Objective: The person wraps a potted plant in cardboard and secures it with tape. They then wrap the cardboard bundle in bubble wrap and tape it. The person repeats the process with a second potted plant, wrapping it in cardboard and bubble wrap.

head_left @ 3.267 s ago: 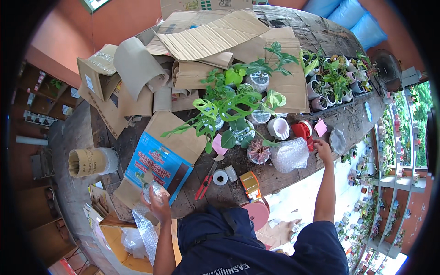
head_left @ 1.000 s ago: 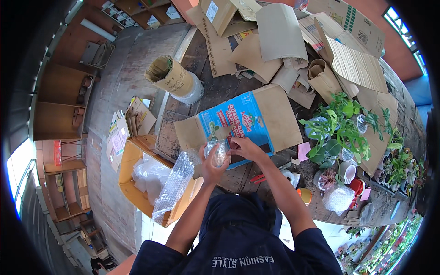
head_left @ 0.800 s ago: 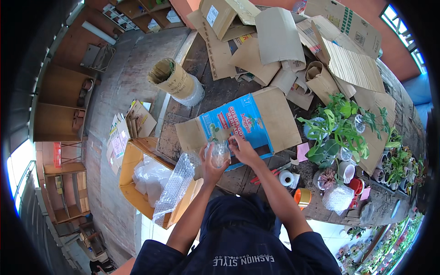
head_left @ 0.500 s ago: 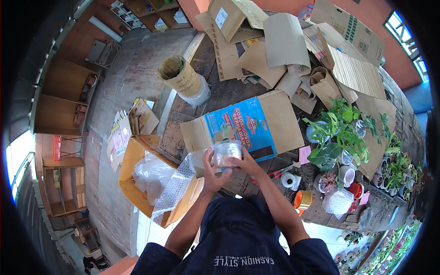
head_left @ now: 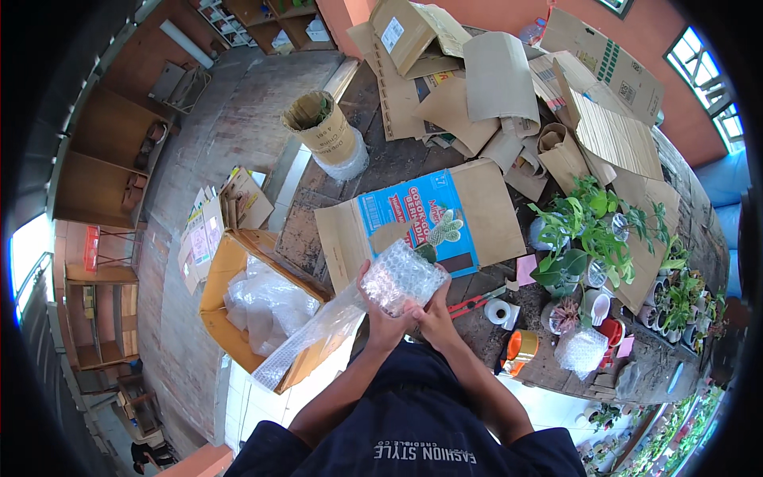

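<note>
A potted cactus (head_left: 445, 229) with pale green pads is tilted, its pot hidden inside a thick wrapping of bubble wrap (head_left: 404, 277). From below, my left hand (head_left: 383, 324) grips the left side of this bundle. My right hand (head_left: 435, 316) grips its right side, and the two thumbs come close together on the near edge. A loose tail of the clear wrap runs left and down from the bundle, across the edge of an open cardboard box (head_left: 213, 318) with more plastic wrap inside. Beneath the bundle lies a flattened blue and brown carton (head_left: 494, 211).
Red-handled cutters (head_left: 469, 305), a white tape roll (head_left: 498, 311) and an orange tape dispenser (head_left: 520, 348) lie right of my hands. Potted leafy plants (head_left: 584, 230) crowd the table's right. Cardboard pieces (head_left: 499, 75) are heaped at the back; a cardboard-wrapped tube (head_left: 330, 139) stands at far left.
The wrapped pot has been tipped to the right, so the cactus now leans over the blue print. My hands have shifted lower around it, and the wrap's tail is pulled straighter.
</note>
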`<state>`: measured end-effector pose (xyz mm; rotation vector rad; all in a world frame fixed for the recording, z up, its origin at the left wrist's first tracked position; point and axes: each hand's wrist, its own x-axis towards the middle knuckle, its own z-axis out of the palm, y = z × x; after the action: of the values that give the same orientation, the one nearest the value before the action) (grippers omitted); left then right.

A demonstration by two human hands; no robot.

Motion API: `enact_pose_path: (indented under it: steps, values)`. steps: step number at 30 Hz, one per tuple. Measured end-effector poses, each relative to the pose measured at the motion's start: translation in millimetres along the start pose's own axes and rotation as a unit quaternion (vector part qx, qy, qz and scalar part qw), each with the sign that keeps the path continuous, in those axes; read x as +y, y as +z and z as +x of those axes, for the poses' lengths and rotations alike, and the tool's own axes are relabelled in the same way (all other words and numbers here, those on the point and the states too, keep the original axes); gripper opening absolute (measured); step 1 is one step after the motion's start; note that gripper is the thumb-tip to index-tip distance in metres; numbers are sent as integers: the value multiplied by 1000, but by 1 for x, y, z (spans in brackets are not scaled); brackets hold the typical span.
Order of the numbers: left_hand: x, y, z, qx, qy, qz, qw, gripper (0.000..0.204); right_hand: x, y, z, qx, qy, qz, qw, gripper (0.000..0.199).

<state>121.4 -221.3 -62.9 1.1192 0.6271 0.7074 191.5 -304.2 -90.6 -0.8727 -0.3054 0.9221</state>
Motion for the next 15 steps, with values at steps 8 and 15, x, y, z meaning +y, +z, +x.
enact_pose_path:
  steps: [8,15]
  values:
    - [55,0,3,-68,81,16,994,138,-25,16,-4,-79,-130,-115,982,105]
    - [71,-46,-2,-107,-86,-188,973,109,-91,3,17,-135,-120,-323,929,115]
